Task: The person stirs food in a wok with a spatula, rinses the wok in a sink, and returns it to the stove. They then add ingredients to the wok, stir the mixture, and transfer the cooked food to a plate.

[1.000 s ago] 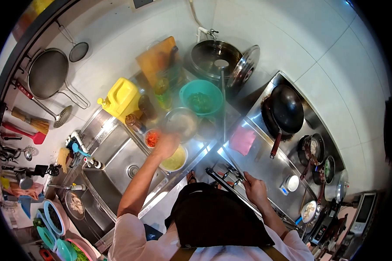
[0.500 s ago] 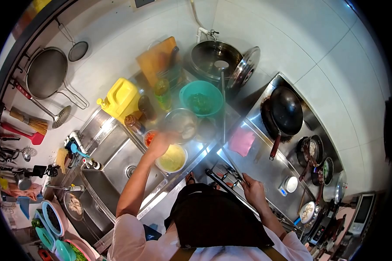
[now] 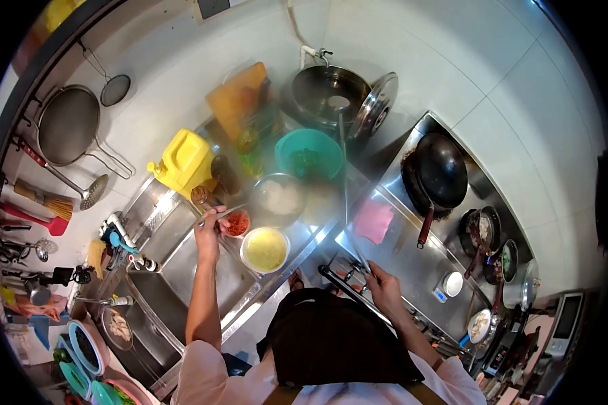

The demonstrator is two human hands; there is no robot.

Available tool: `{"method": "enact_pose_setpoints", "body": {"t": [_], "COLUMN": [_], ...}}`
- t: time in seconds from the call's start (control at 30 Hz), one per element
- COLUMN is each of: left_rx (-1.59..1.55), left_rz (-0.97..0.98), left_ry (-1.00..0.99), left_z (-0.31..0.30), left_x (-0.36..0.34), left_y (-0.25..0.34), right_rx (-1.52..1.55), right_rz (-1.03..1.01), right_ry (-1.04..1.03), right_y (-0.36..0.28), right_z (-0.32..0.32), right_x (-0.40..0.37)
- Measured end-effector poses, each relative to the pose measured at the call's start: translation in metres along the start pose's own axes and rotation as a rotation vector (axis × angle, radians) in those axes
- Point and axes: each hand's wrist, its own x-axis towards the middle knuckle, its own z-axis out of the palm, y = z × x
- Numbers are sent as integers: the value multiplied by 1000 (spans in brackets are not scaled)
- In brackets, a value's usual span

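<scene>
Taking the view as a clock face, the left hand (image 3: 211, 226) is toward half past eight, fingers curled and closed on a thin metal utensil (image 3: 231, 211); its shaft slants, the long axis running from 8 o'clock to 2 o'clock, with the short end poking past the hand toward 8 and the longer part pointing at 2, to the rim of a round metal vessel (image 3: 296, 214) with whitish contents; haze hides whether the two are joined; a small bowl of red bits (image 3: 248, 228) is just beside this hand at 3 o'clock, and a white bowl of yellow liquid (image 3: 288, 253) is near it at 4.

The right hand (image 3: 385, 280), toward half past four, is wrapped round the lower shaft of what looks like a long-handled ladle (image 3: 344, 169); from the fist it leads toward 11, then runs nearly along 12 to 6, passing right of a green bowl (image 3: 285, 145); its round head overlaps the mouth of a large pot (image 3: 314, 84) near 12, whether inside or above I cannot tell.
</scene>
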Motion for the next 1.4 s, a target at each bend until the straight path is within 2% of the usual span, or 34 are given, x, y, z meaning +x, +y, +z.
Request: {"method": "enact_pose_setpoints", "body": {"t": [0.03, 0.17, 0.3, 0.43, 0.53, 0.6, 0.67, 0.7, 0.8, 0.83, 0.87, 0.93, 0.97, 1.07, 1.1, 1.2, 1.23, 1.33, 1.4], "left_rx": [-27, -26, -15, 12, 61, 81, 191, 288, 571, 598, 606, 689, 733, 735, 748, 819, 833, 890, 878], "left_rz": [11, 68, 129, 183, 289, 296, 381, 512, 829, 822, 760, 828, 818, 879, 955, 817, 832, 789, 798], "left_ry": [18, 5, -69, -200, -352, -432, -545, -597, -680, -749, -807, -842, -858, -853, -835, -832, -828, -819, -824], "left_z": [1, 18, 65, 155, 255, 328, 404, 441, 533, 555, 572, 599, 609, 630, 634, 636, 637, 635, 635], "left_x": [-3, -21, -27, -23, -27, -34, -54, -58, -55, -67, -79, -94, -100, -102, -103, -99, -96, -91, -87], "left_y": [4, 25, 39, 42, 37, 25, 15, 4, -49, -50, -51, -58, -61, -79, -81, -87, -89, -88, -90], "right_rx": [29, 384, 707, 1064, 1090, 988, 798, 604, 339, 346, 321, 271, 223, 144, 95, 3, 20, 175, 220], "right_rz": [-29, 33, 278, 395, 323, 321, 168, 173, 62, 123, 100, 57, 116, 103, 142, 277, 326, 185, 153], "right_ry": [-22, -335, -483, -406, -129, 92, 324, 442, 708, 700, 723, 767, 705, 694, 649, 625, 596, 644, 602], "right_y": [0, 53, 28, 45, 68, 97, 127, 141, 169, 166, 172, 187, 196, 231, 238, 255, 253, 260, 257], "right_z": [3, 41, 15, -26, -67, -88, -111, -121, -144, -156, -160, -163, -162, -150, -152, -155, -161, -165, -169], "right_x": [3, 33, 22, 11, -1, -1, -6, -6, -12, -17, -17, -12, -7, 20, 28, 32, 30, 29, 29]}}
